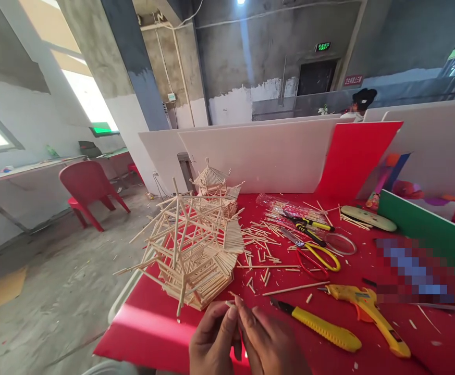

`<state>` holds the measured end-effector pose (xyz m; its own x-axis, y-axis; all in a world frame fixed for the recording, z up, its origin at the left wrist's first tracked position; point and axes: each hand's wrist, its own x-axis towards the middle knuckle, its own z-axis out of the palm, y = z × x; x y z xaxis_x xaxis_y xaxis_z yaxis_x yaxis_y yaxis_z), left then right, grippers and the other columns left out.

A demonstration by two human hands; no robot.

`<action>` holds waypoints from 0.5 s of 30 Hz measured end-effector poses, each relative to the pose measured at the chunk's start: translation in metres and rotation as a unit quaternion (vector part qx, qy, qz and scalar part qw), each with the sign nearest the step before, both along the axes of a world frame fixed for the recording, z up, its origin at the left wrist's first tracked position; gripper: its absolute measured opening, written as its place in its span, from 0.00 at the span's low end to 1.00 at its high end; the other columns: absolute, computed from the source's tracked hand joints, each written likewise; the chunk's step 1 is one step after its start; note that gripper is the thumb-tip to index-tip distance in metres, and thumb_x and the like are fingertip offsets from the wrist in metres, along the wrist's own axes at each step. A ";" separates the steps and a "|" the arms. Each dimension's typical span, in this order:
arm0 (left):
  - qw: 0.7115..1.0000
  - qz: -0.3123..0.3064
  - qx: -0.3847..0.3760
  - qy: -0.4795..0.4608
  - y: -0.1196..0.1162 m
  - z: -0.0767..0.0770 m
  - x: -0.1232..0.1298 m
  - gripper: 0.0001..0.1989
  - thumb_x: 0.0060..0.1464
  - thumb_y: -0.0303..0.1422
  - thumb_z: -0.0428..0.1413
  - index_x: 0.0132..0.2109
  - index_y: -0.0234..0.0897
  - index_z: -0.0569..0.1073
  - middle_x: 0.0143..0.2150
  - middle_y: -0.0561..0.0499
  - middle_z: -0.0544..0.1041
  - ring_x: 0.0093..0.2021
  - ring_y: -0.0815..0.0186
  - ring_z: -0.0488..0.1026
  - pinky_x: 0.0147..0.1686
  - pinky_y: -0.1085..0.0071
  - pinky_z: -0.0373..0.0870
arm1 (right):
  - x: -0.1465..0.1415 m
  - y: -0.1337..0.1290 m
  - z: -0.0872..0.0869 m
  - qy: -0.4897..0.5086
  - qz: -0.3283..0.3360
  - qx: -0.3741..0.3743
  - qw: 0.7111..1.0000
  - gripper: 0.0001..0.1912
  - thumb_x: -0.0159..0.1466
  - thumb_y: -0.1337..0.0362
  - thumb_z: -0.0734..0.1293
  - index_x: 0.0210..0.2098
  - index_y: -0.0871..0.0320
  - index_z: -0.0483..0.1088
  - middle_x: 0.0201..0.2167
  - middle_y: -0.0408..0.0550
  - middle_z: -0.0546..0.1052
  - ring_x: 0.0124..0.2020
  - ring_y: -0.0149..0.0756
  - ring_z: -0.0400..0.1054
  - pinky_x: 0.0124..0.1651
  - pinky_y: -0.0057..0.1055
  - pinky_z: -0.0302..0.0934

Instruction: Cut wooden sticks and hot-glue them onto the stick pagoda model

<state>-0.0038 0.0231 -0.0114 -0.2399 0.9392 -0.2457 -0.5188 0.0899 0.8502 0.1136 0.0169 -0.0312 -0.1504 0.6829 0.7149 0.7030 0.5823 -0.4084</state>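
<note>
Close to the table's front edge, my left hand (216, 333) and my right hand (264, 336) meet, fingertips pinched together. A short piece of wooden stick (230, 303) pokes out at the left fingertips. Another thin stick end (232, 293) shows by the right fingertips; how far each reaches into the fingers is hidden. Just beyond my hands stands a pavilion-like frame of wooden sticks (196, 250), with a finished-looking pointed roof (210, 174) at its back. Right of my hands lie a yellow utility knife (324, 328) and a yellow glue gun (368, 307).
Scissors (317, 255), pliers (309, 226), a roll of clear tape (340, 242) and many cut sticks (260, 234) cover the red tabletop (149, 323). A green board (426, 229) edges the right side. White panels (250, 156) stand behind. A red chair (90, 190) is at left.
</note>
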 end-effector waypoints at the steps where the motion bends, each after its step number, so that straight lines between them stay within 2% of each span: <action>1: 1.000 -0.003 -0.004 -0.005 0.002 -0.002 -0.001 0.20 0.34 0.41 0.74 0.32 0.34 0.79 0.20 0.53 0.74 0.18 0.72 0.66 0.17 0.77 0.64 | 0.004 0.002 0.005 0.027 0.002 -0.007 1.000 0.18 0.67 0.61 0.62 0.56 0.48 0.73 0.30 0.47 0.81 0.24 0.36 0.74 0.24 0.28 0.65; 2: 1.000 -0.003 -0.002 -0.006 0.004 -0.005 -0.001 0.20 0.35 0.42 0.73 0.32 0.35 0.78 0.20 0.53 0.74 0.18 0.72 0.65 0.17 0.78 0.63 | 0.012 0.008 0.013 0.062 0.004 -0.021 0.998 0.16 0.68 0.58 0.61 0.50 0.48 0.77 0.28 0.46 0.80 0.23 0.35 0.72 0.25 0.29 0.65; 4: 1.000 0.002 0.014 0.007 0.009 -0.008 0.002 0.20 0.39 0.44 0.71 0.32 0.36 0.75 0.18 0.55 0.72 0.17 0.73 0.63 0.16 0.80 0.60 | 0.035 0.033 0.032 0.132 0.006 -0.078 0.988 0.19 0.69 0.51 0.59 0.38 0.51 0.80 0.24 0.45 0.78 0.23 0.35 0.70 0.27 0.29 0.64; 5: 1.000 0.001 0.024 0.019 0.011 -0.010 0.006 0.19 0.42 0.45 0.70 0.32 0.37 0.73 0.17 0.56 0.70 0.16 0.73 0.62 0.16 0.80 0.58 | 0.050 0.053 0.042 0.138 0.002 -0.141 0.980 0.22 0.70 0.50 0.58 0.35 0.52 0.79 0.23 0.44 0.77 0.24 0.34 0.70 0.27 0.29 0.63; 6: 0.999 -0.003 0.034 0.033 0.013 -0.012 0.012 0.19 0.44 0.46 0.68 0.32 0.37 0.72 0.16 0.57 0.69 0.16 0.74 0.61 0.15 0.81 0.57 | 0.064 0.078 0.051 0.122 -0.011 -0.212 0.970 0.23 0.70 0.49 0.57 0.35 0.54 0.78 0.24 0.44 0.77 0.26 0.35 0.71 0.30 0.30 0.63; 7: 0.998 -0.015 0.040 0.046 0.016 -0.014 0.018 0.19 0.46 0.46 0.67 0.32 0.38 0.71 0.15 0.58 0.67 0.15 0.74 0.60 0.15 0.80 0.56 | 0.077 0.105 0.057 0.117 -0.026 -0.224 0.967 0.23 0.71 0.50 0.56 0.35 0.56 0.77 0.26 0.45 0.78 0.28 0.35 0.72 0.32 0.30 0.64; 8: 0.997 -0.032 0.042 0.059 0.019 -0.015 0.026 0.19 0.46 0.47 0.67 0.32 0.37 0.71 0.16 0.59 0.67 0.14 0.75 0.59 0.15 0.80 0.55 | 0.088 0.135 0.061 0.111 -0.031 -0.231 0.966 0.20 0.70 0.51 0.59 0.38 0.57 0.77 0.32 0.46 0.80 0.34 0.36 0.73 0.39 0.32 0.66; 10: 0.993 -0.067 0.052 0.084 0.025 -0.017 0.042 0.20 0.47 0.49 0.66 0.31 0.37 0.71 0.18 0.58 0.67 0.15 0.75 0.59 0.15 0.79 0.55 | 0.097 0.195 0.059 0.087 -0.026 -0.256 0.962 0.14 0.69 0.55 0.64 0.43 0.59 0.74 0.42 0.49 0.78 0.42 0.37 0.73 0.48 0.37 0.67; 12: 0.987 -0.084 0.077 0.111 0.034 -0.016 0.057 0.21 0.48 0.50 0.65 0.31 0.36 0.73 0.21 0.55 0.68 0.17 0.76 0.58 0.17 0.78 0.56 | 0.089 0.246 0.049 0.062 -0.007 -0.284 0.957 0.16 0.68 0.56 0.65 0.51 0.58 0.70 0.50 0.50 0.74 0.46 0.38 0.71 0.49 0.42 0.68; 15: 0.981 -0.104 0.103 0.129 0.051 -0.014 0.076 0.22 0.48 0.52 0.63 0.31 0.36 0.74 0.22 0.54 0.66 0.20 0.73 0.58 0.20 0.77 0.60 | 0.059 0.299 0.027 0.041 0.017 -0.299 0.953 0.19 0.68 0.56 0.66 0.55 0.58 0.68 0.53 0.51 0.72 0.49 0.40 0.70 0.50 0.43 0.69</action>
<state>0.0720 0.0743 -0.0256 -0.0664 0.9978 -0.0012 -0.2725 -0.0170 0.9620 0.1730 0.3155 -0.0044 -0.1400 0.9677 0.2095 0.6389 0.2499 -0.7275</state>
